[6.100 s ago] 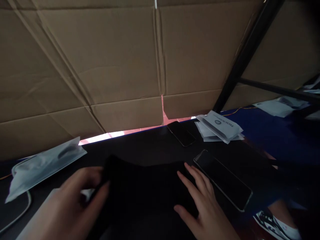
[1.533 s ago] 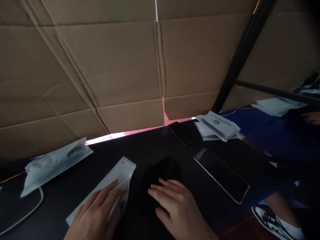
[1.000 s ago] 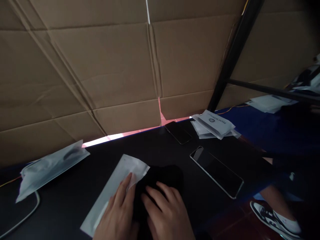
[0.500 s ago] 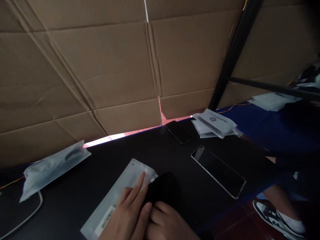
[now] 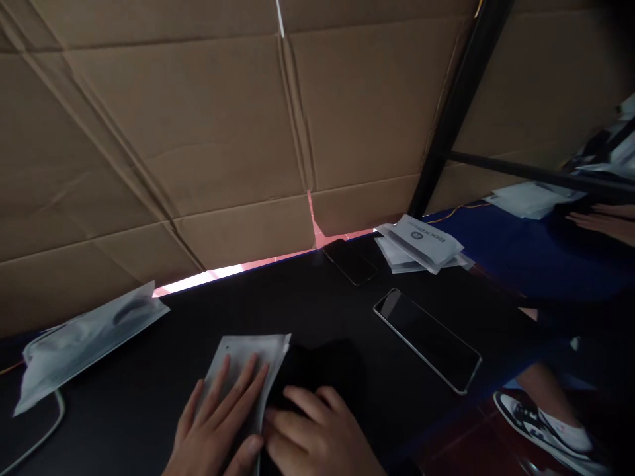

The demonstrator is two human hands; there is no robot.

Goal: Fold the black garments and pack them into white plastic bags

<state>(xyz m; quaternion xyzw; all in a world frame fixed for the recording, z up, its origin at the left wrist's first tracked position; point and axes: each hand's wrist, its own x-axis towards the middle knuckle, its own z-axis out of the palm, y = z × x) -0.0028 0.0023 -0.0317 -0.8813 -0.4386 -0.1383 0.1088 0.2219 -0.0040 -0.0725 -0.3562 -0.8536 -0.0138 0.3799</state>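
A frosted white zip bag (image 5: 248,348) lies on the black tabletop in front of me, its slider end pointing away. My left hand (image 5: 218,416) rests flat on the bag with its fingers spread. Close by on the right, my right hand (image 5: 317,430) has its fingers curled over a soft black item (image 5: 325,363) at the bag's long edge. That black item looks like fabric, but its outline melts into the dark table. How much of it sits inside the bag I cannot tell.
Two phones lie right of centre, a near one (image 5: 429,340) and a far one (image 5: 350,262). Printed white pouches (image 5: 429,241) are stacked behind. A filled bag (image 5: 94,340) and cable (image 5: 47,433) lie left. Cardboard (image 5: 223,132) walls the back. Another person's hand (image 5: 608,221) shows right.
My left hand has moved left and spread flat over the bag, which has turned more upright in view. My right hand has shifted slightly. Another person's hand has appeared at the right.
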